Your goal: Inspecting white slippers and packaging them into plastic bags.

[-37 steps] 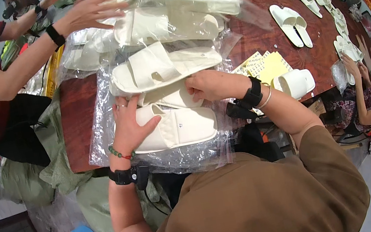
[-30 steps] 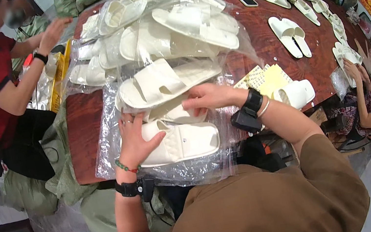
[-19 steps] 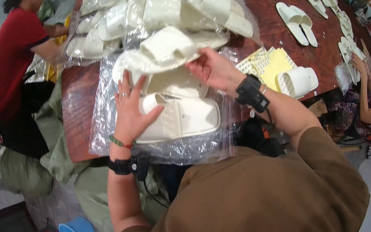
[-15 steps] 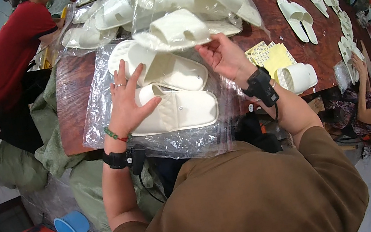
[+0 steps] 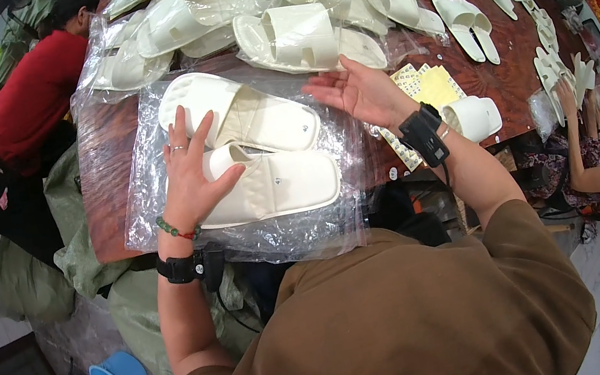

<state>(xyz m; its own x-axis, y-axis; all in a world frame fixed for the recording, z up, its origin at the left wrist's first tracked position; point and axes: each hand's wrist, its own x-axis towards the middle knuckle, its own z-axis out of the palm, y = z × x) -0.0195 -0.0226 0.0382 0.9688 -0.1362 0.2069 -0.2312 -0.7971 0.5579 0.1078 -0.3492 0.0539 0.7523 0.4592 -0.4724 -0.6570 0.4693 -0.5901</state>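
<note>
A pair of cream slippers lies side by side on clear plastic bags point(image 5: 289, 239) in front of me, toes pointing right. My left hand point(image 5: 194, 176) rests with spread fingers over the straps of the upper slipper point(image 5: 280, 120) and the lower slipper point(image 5: 296, 186). To the right, my right hand point(image 5: 365, 94) is open, palm turned up, and holds nothing. Its fingertips are just below another cream slipper point(image 5: 300, 36) at the near edge of the heap; whether they touch it I cannot tell.
Bagged slippers point(image 5: 174, 17) are heaped across the table's far side. Yellow sticker sheets point(image 5: 439, 87) and a single slipper point(image 5: 474, 118) lie at right. More slippers point(image 5: 466, 28) line the right side, near other people's hands. A person in red point(image 5: 39, 97) bends at left.
My right hand has drawn slightly left and its fingers have opened out below the heap's near slipper. My left hand stays over the pair. The whole view has shifted slightly.
</note>
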